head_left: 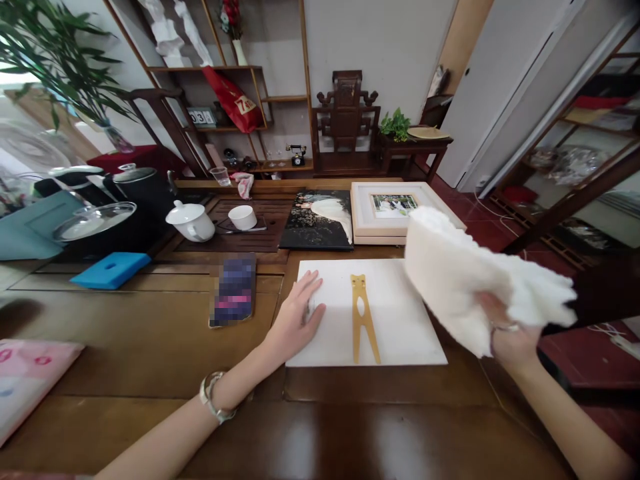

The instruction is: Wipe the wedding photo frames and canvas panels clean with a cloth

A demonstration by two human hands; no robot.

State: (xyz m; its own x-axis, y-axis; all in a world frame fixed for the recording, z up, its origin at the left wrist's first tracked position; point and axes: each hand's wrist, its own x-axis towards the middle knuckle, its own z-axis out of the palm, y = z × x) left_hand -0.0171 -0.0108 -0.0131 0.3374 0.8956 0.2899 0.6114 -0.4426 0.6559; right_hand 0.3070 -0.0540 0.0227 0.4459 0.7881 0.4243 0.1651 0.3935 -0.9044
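Note:
A white picture frame [390, 320] lies face down on the wooden table, its gold-coloured stand strut [363, 319] running down the middle of its back. My left hand [296, 316] rests flat on the frame's left edge, fingers stretched out. My right hand [506, 333] is closed on a fluffy white cloth [465, 273], held up just right of the frame and covering its top right corner.
Behind the frame lie a dark photo print [320, 219] and a second framed photo [395, 208]. A blurred phone [234, 291], a blue sponge block [111, 269], a white teapot [191, 221] and a cup [243, 217] stand to the left. A pink cloth [25, 377] is at the far left.

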